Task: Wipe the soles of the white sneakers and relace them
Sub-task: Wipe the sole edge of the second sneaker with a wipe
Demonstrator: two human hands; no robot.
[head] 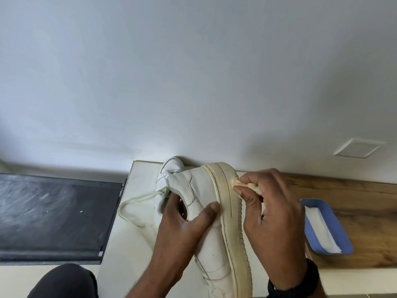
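A white sneaker (211,239) lies on its side with its yellowed sole (233,211) turned up and to the right. My left hand (182,229) grips it at the ankle opening, thumb on the side panel. My right hand (272,216) pinches a small crumpled wipe (252,187) against the sole's edge near the heel. The second white sneaker (167,175) stands behind, partly hidden, at the back of the table. A loose cream lace (133,208) loops out to the left of it.
The shoes rest on a pale tabletop (129,244). A blue tray (335,239) holding white wipes sits to the right on a wooden surface (354,196). A dark mat (51,216) lies left of the table. A white wall stands close behind. My knee (64,282) shows bottom left.
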